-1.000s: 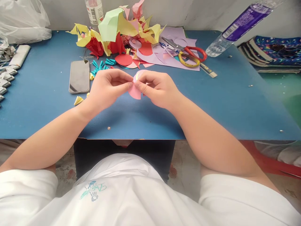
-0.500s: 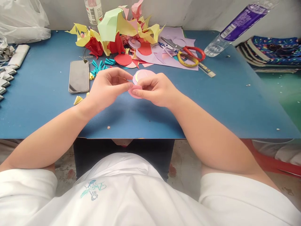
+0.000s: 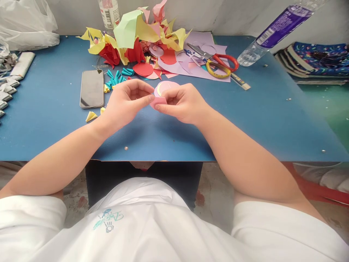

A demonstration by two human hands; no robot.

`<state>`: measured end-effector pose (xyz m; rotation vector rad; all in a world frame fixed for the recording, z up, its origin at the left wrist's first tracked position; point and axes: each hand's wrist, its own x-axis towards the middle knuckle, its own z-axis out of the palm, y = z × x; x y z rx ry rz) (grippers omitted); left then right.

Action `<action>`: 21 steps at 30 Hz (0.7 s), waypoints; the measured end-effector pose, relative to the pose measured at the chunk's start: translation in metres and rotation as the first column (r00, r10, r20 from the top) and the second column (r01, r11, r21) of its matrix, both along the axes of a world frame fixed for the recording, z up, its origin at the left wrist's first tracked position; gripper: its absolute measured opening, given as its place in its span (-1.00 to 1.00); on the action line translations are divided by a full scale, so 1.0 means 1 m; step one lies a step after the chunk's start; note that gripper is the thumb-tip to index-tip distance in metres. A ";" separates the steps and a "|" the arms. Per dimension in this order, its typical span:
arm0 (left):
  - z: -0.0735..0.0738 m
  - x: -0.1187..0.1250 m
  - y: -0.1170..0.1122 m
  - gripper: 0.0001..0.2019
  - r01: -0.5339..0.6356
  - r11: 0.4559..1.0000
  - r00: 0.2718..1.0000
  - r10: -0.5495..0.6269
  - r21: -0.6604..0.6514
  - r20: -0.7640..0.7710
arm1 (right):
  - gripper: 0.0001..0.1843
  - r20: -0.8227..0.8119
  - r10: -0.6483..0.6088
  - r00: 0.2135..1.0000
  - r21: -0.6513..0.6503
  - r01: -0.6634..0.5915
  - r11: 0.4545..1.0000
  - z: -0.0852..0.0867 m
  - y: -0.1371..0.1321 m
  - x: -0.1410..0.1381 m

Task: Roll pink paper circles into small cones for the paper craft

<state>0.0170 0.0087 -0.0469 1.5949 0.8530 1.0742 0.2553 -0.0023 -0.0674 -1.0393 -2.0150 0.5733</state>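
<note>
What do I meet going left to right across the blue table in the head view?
White plastic bag → dark-screened phone → left hand → small folded pink paper piece → right hand → red-and-yellow-handled scissors → clear plastic bottle with purple label.
</note>
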 end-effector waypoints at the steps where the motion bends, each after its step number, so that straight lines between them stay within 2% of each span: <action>1: 0.002 -0.001 0.000 -0.77 0.028 1.000 1.000 -0.028 0.003 -0.014 | -0.38 0.000 0.004 1.000 0.021 -0.004 1.000 0.001 0.000 -0.001; 3: 0.006 -0.003 -0.001 -0.73 0.087 0.996 0.994 -0.086 0.006 -0.063 | -0.35 0.010 0.002 1.000 0.087 -0.003 0.996 0.002 0.000 -0.002; 6: 0.011 -0.005 -0.001 -0.80 0.114 0.993 0.985 -0.108 0.037 -0.132 | -0.40 0.028 -0.010 1.000 0.142 0.006 0.990 0.002 0.001 -0.002; 12: 0.009 -0.005 0.000 -0.95 0.031 0.995 0.987 -0.015 0.097 -0.160 | -0.54 0.016 0.002 1.000 0.161 -0.005 0.987 0.002 -0.001 -0.003; 17: 0.003 -0.002 0.000 -0.88 -0.011 0.998 0.992 0.019 0.059 -0.127 | -0.61 0.047 -0.008 0.999 0.168 0.000 0.986 0.002 0.000 -0.002; 21: 0.003 -0.004 0.005 -0.85 -0.026 0.998 0.996 0.030 0.053 -0.086 | -0.68 0.038 -0.068 0.997 0.153 0.061 0.986 0.002 0.003 0.003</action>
